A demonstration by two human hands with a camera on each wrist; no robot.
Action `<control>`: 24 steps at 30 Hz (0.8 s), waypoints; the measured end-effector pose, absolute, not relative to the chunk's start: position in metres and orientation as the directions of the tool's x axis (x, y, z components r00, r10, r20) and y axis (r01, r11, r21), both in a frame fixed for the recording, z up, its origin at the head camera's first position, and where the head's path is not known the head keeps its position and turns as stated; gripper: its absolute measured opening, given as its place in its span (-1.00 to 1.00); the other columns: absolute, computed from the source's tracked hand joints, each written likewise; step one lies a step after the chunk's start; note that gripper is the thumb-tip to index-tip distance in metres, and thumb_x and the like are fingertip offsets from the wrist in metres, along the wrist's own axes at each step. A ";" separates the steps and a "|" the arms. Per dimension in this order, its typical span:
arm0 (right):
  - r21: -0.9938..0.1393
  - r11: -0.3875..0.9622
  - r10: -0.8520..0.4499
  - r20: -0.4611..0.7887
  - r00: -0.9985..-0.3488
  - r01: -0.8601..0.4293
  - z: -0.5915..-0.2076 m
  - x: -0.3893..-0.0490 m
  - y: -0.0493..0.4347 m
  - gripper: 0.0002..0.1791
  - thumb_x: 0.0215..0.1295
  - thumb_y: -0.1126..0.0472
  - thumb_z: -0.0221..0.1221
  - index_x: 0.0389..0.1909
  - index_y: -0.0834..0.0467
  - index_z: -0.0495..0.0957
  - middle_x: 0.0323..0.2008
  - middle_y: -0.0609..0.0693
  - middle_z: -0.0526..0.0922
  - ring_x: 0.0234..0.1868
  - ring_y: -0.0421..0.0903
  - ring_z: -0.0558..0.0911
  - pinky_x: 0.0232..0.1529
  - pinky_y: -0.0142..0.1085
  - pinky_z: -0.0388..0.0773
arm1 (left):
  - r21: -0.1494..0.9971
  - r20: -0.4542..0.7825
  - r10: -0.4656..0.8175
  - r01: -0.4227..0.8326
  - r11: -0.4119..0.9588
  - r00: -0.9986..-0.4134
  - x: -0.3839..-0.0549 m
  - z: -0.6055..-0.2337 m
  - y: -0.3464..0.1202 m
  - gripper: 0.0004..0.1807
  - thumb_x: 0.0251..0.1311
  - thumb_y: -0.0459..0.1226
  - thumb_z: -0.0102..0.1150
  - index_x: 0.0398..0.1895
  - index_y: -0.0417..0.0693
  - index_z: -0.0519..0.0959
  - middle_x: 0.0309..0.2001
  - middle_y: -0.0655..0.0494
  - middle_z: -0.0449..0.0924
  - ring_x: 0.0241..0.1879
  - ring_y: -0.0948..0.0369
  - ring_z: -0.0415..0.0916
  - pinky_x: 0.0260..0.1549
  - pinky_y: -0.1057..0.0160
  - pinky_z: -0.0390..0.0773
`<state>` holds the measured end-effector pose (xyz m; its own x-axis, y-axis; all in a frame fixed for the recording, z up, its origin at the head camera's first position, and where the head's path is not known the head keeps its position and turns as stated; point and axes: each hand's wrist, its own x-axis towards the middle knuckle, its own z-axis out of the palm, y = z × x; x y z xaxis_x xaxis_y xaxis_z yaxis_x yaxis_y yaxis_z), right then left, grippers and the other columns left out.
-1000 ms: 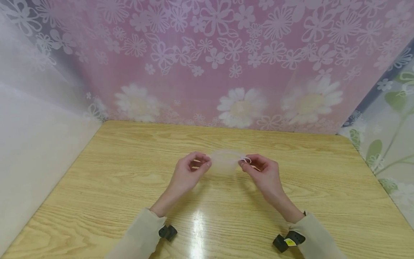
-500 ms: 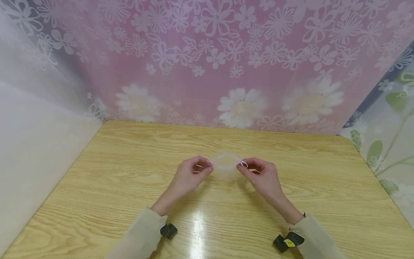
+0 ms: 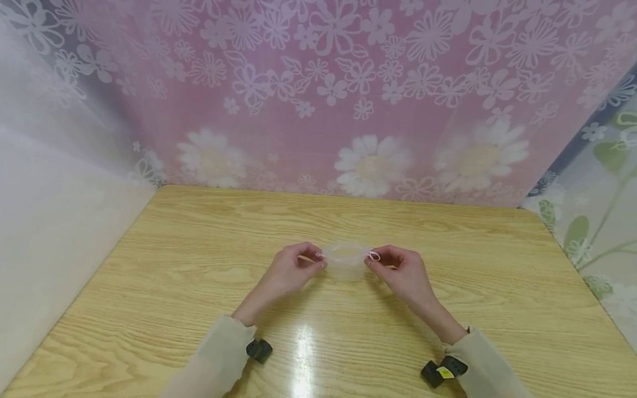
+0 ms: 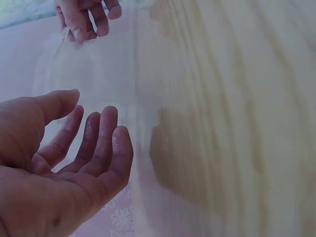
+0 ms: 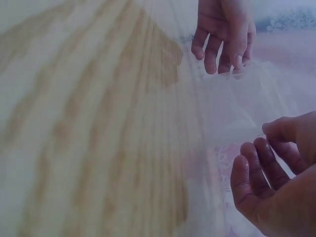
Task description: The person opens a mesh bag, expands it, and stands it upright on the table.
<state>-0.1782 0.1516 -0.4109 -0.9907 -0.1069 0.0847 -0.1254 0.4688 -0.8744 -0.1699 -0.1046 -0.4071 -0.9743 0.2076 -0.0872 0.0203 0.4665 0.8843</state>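
Note:
A small translucent drawstring bag point(image 3: 346, 270) spans the space between the two hands, its mouth spread into an oval that faces up. The left hand point(image 3: 297, 266) pinches one side of the rim between thumb and forefinger. At the opposite side the right hand point(image 3: 401, 270) does the same, a white cord loop point(image 3: 375, 256) showing at its fingertips. A smaller bit of cord point(image 3: 319, 255) sticks out by the left fingertips. In the right wrist view the bag point(image 5: 234, 106) hangs as a clear, wrinkled sheet, and the other fingers of the right hand point(image 5: 276, 173) are loosely bent.
A wood-grain table point(image 3: 199, 276) lies beneath the hands. Behind it hangs a pink flowered curtain point(image 3: 278, 132), with pale curtain point(image 3: 59, 221) at the left and leaf-patterned curtain point(image 3: 597, 221) at the right. Black wrist cameras point(image 3: 432, 374) sit at the sleeves.
Both hands have come down a little and slightly nearer the person, with the bag between them. Its mouth now shows as a wider oval, and cord has come into sight by the left fingertips.

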 end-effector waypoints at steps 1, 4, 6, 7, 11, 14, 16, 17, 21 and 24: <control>-0.875 0.470 -0.105 0.079 -0.991 -0.120 -0.411 -0.179 0.152 -0.84 0.29 0.23 0.39 -0.20 0.23 0.74 -0.28 0.08 0.77 -0.32 -0.33 0.65 -0.27 -0.47 0.62 | 0.885 -0.093 0.208 0.015 0.466 -0.974 -0.170 -0.407 -0.105 -0.80 0.36 -0.16 0.31 -0.02 0.06 0.65 -0.04 0.13 0.73 -0.07 0.17 0.71 -0.19 0.21 0.70; -0.873 0.477 -0.108 0.061 -0.992 -0.105 -0.410 -0.179 0.152 -0.81 0.28 0.23 0.40 -0.16 0.24 0.73 -0.26 0.09 0.77 -0.30 -0.31 0.65 -0.27 -0.47 0.62 | 0.886 -0.102 0.213 0.008 0.463 -0.972 -0.170 -0.408 -0.106 -0.81 0.36 -0.16 0.31 -0.03 0.07 0.64 -0.03 0.14 0.71 -0.07 0.17 0.71 -0.18 0.21 0.70; -0.872 0.479 -0.113 0.048 -0.992 -0.097 -0.410 -0.178 0.152 -0.77 0.27 0.22 0.41 -0.12 0.25 0.72 -0.23 0.10 0.78 -0.29 -0.30 0.67 -0.27 -0.47 0.61 | 0.887 -0.112 0.218 0.002 0.461 -0.969 -0.170 -0.408 -0.106 -0.81 0.35 -0.16 0.32 -0.02 0.08 0.64 -0.02 0.14 0.70 -0.05 0.17 0.71 -0.18 0.20 0.70; -0.874 0.478 -0.115 0.042 -0.993 -0.092 -0.409 -0.177 0.152 -0.75 0.26 0.21 0.41 -0.10 0.25 0.72 -0.21 0.11 0.78 -0.28 -0.29 0.67 -0.28 -0.47 0.61 | 0.887 -0.116 0.223 0.000 0.461 -0.968 -0.170 -0.408 -0.106 -0.80 0.35 -0.16 0.32 -0.02 0.08 0.63 -0.01 0.13 0.70 -0.05 0.16 0.70 -0.18 0.20 0.70; -0.879 0.469 -0.134 0.023 -0.991 -0.084 -0.410 -0.177 0.154 -0.68 0.24 0.21 0.43 -0.05 0.28 0.69 -0.18 0.13 0.79 -0.27 -0.24 0.69 -0.35 -0.44 0.60 | 0.882 -0.119 0.243 0.010 0.472 -0.963 -0.171 -0.407 -0.106 -0.74 0.34 -0.16 0.32 0.04 0.04 0.62 0.03 0.09 0.69 -0.01 0.12 0.69 -0.16 0.18 0.70; -0.888 0.453 -0.145 0.015 -0.989 -0.079 -0.410 -0.176 0.155 -0.67 0.24 0.23 0.43 -0.04 0.30 0.68 -0.17 0.14 0.78 -0.26 -0.20 0.70 -0.38 -0.42 0.61 | 0.877 -0.114 0.259 0.025 0.479 -0.959 -0.171 -0.407 -0.106 -0.71 0.34 -0.16 0.32 0.07 0.00 0.60 0.05 0.08 0.68 0.01 0.10 0.68 -0.12 0.17 0.71; -0.892 0.446 -0.149 0.008 -0.989 -0.074 -0.409 -0.175 0.155 -0.68 0.24 0.24 0.43 -0.04 0.29 0.68 -0.16 0.16 0.77 -0.24 -0.18 0.71 -0.38 -0.41 0.63 | 0.876 -0.110 0.265 0.033 0.482 -0.958 -0.171 -0.407 -0.106 -0.70 0.33 -0.16 0.33 0.08 0.00 0.60 0.06 0.08 0.68 0.02 0.10 0.68 -0.09 0.16 0.70; -0.892 0.446 -0.151 0.006 -0.989 -0.074 -0.409 -0.175 0.156 -0.69 0.24 0.24 0.42 -0.04 0.29 0.68 -0.16 0.16 0.77 -0.24 -0.18 0.71 -0.38 -0.40 0.64 | 0.876 -0.108 0.271 0.038 0.482 -0.956 -0.171 -0.408 -0.106 -0.69 0.33 -0.16 0.32 0.08 0.00 0.60 0.07 0.08 0.67 0.02 0.09 0.68 -0.08 0.15 0.70; -0.885 0.458 -0.164 0.011 -0.986 -0.087 -0.408 -0.173 0.158 -0.71 0.25 0.23 0.42 -0.05 0.26 0.69 -0.13 0.17 0.77 -0.22 -0.19 0.72 -0.32 -0.41 0.66 | 0.883 -0.105 0.301 0.051 0.467 -0.948 -0.170 -0.410 -0.111 -0.67 0.35 -0.14 0.32 0.12 0.04 0.58 0.11 0.06 0.64 0.07 0.08 0.66 -0.01 0.11 0.70; -0.882 0.457 -0.182 0.038 -0.983 -0.119 -0.409 -0.171 0.162 -0.70 0.26 0.22 0.41 -0.04 0.25 0.69 -0.10 0.17 0.77 -0.18 -0.21 0.73 -0.24 -0.42 0.67 | 0.891 -0.110 0.313 0.046 0.452 -0.943 -0.169 -0.412 -0.118 -0.67 0.36 -0.12 0.31 0.13 0.08 0.58 0.13 0.08 0.62 0.11 0.08 0.65 0.05 0.10 0.69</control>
